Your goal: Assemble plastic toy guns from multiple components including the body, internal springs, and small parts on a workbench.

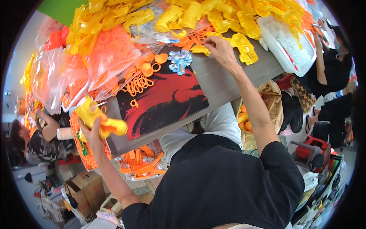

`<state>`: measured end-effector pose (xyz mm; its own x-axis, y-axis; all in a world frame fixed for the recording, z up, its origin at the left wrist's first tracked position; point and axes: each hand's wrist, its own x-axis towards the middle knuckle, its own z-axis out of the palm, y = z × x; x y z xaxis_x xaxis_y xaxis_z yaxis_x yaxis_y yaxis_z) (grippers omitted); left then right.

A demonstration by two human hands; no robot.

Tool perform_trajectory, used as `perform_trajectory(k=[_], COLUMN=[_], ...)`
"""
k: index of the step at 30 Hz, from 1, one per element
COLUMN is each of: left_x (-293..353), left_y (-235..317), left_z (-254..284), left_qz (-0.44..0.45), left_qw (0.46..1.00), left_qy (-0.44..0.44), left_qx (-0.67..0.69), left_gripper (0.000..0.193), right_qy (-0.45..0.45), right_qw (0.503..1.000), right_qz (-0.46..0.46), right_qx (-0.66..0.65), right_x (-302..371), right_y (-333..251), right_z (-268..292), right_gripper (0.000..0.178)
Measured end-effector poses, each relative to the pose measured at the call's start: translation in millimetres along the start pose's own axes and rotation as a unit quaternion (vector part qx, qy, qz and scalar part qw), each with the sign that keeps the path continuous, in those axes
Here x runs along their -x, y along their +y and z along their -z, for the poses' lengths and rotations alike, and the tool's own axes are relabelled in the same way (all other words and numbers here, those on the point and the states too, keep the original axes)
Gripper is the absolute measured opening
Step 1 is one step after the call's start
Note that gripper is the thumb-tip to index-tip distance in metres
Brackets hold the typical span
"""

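Note:
At the table's left edge, my left hand is wrapped round a yellow plastic toy body, which looks like a toy gun and has a thin pale piece sticking out of it. My right hand is over the far side of the table, thumb and fingertips drawn together; whether anything small is between them I cannot make out. Just beside those fingertips lies a small yellow plastic part, and to their right a ribbed yellow half shell. Small blue-and-white packets lie left of my right hand.
A red-and-black mat covers the table's middle. Orange rings and bagged orange parts lie left. Yellow shells are heaped behind. A white tub of translucent pieces stands right. Co-workers sit at both sides.

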<state>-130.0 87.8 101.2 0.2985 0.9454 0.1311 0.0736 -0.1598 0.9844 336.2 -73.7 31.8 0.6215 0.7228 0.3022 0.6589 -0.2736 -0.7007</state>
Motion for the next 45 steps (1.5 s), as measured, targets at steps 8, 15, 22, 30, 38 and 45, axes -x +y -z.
perform_trajectory(k=[8, 15, 22, 30, 38, 45], left_x=[42, 13, -35, -25, -17, -21], left_y=[-52, -55, -64, -71, -67, -71], left_z=[-24, -118, -164, -169, -175, -160], left_qz=[0.208, 0.128, 0.18, 0.123, 0.113, 0.11], left_qw=[0.934, 0.969, 0.936, 0.948, 0.95, 0.959], left_qy=[-0.04, -0.201, -0.286, -0.281, -0.273, -0.251], left_qx=[0.287, 0.061, -0.097, -0.087, -0.101, -0.078], left_gripper=[0.061, 0.053, 0.065, 0.068, 0.064, 0.07], right_qy=[0.181, 0.283, -0.223, -0.308, -0.301, -0.355], right_qw=[0.982, 0.941, 0.947, 0.924, 0.945, 0.889], right_qz=[0.018, -0.17, 0.233, 0.114, 0.031, 0.151], right_qx=[0.051, -0.077, -0.001, 0.196, 0.12, 0.248], right_x=[89, 182, 252, 194, 210, 253], right_y=[40, 41, 16, 72, 103, 77], right_z=[50, 82, -34, -148, -175, -131], right_gripper=[0.013, 0.04, 0.009, 0.041, 0.043, 0.039])
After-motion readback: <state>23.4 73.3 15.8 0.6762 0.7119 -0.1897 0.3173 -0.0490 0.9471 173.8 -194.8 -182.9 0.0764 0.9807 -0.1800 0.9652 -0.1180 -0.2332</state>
